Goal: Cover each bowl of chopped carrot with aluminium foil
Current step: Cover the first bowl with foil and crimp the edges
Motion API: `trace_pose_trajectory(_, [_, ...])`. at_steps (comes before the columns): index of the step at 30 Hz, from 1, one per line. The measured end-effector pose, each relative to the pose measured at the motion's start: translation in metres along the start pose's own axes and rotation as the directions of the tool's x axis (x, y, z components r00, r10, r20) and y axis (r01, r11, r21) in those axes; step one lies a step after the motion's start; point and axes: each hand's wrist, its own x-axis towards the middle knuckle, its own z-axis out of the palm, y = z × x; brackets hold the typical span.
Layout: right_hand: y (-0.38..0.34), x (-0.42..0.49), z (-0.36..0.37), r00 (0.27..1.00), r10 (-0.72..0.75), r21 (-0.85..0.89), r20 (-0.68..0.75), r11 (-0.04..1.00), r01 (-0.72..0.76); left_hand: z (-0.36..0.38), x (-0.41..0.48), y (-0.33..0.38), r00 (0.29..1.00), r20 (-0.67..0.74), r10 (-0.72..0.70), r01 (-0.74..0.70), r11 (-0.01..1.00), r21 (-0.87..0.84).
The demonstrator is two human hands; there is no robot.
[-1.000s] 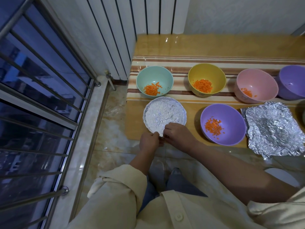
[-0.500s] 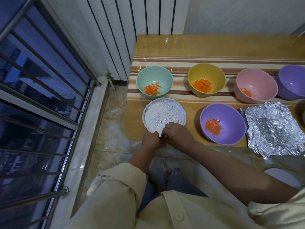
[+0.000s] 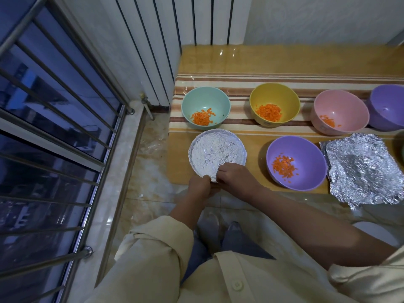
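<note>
A foil-covered bowl [image 3: 216, 153] stands at the table's near left. My left hand [image 3: 200, 185] and my right hand [image 3: 235, 176] both pinch the foil at its near rim, fingers curled over the edge. Uncovered bowls with chopped carrot stand around it: a teal bowl [image 3: 205, 99] behind, a yellow bowl [image 3: 274, 95], a pink bowl [image 3: 342, 106] and a purple bowl [image 3: 306, 149] to the right. A loose crumpled foil sheet [image 3: 363, 169] lies at the near right.
Another purple bowl [image 3: 389, 106] sits at the far right edge. The table [image 3: 284, 60] has a striped cloth and ends just before my hands. A white radiator [image 3: 185, 20] stands behind, and a barred window [image 3: 50, 127] runs along the left.
Both hands stay at the covered bowl's near rim and have shifted only slightly along the foil edge. Nothing else has moved.
</note>
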Motion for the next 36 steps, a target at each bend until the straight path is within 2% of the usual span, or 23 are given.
trace_pose_trajectory(3, [0.000,0.001,0.003,1.000,0.020,0.026,0.001,0.999,-0.020,-0.002,0.002,0.002,1.000,-0.016,0.027,-0.026,0.998,0.055])
trace_pose_trajectory(8, [0.000,0.003,0.002,0.999,0.039,0.046,-0.027,0.998,-0.037,0.002,-0.003,0.001,0.999,0.033,-0.021,0.019,0.999,0.051])
trace_pose_trajectory(16, [-0.001,0.007,0.005,0.998,0.055,0.063,0.018,0.996,-0.056,0.002,-0.008,0.008,0.999,-0.020,0.032,-0.031,0.997,0.073])
trace_pose_trajectory(20, [0.008,0.006,0.001,0.999,0.008,0.115,0.039,0.993,-0.013,-0.002,-0.008,0.013,0.999,-0.020,0.048,-0.046,0.995,0.090])
trace_pose_trajectory(24, [0.016,0.000,-0.003,1.000,0.001,0.080,-0.014,0.997,0.000,-0.007,-0.003,0.016,0.997,0.003,0.072,-0.072,0.990,0.124])
trace_pose_trajectory(31, [0.006,0.004,0.003,0.999,-0.028,-0.002,0.021,1.000,0.028,-0.010,-0.007,0.021,0.995,-0.024,0.093,-0.087,0.979,0.185])
trace_pose_trajectory(36, [0.005,0.007,0.000,0.998,-0.027,0.022,-0.049,0.999,0.028,-0.004,-0.010,0.014,0.999,0.005,0.039,-0.040,0.986,0.163])
